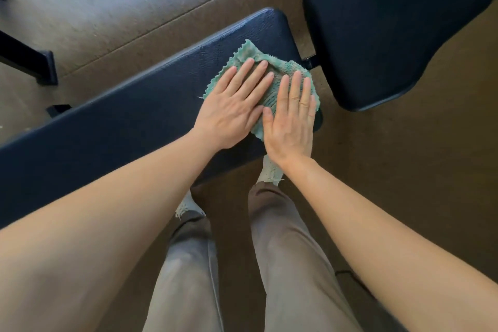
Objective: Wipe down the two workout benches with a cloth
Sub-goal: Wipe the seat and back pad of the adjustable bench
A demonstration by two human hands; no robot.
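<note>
A long dark-blue padded bench [129, 116] runs from the left edge up to the middle of the view. A green cloth [272, 67] lies crumpled on its right end. My left hand [237, 105] presses flat on the cloth with straight fingers. My right hand [292, 116] lies flat beside it on the cloth's right part, thumb touching the left hand. A second dark-blue padded bench pad [390, 29] stands at the upper right, separated from the first by a narrow gap.
Brown floor [404, 170] surrounds the benches, with a seam line across the upper left. A black metal frame foot [40, 65] stands at the left. My legs in grey trousers [291, 264] stand close against the bench's near side.
</note>
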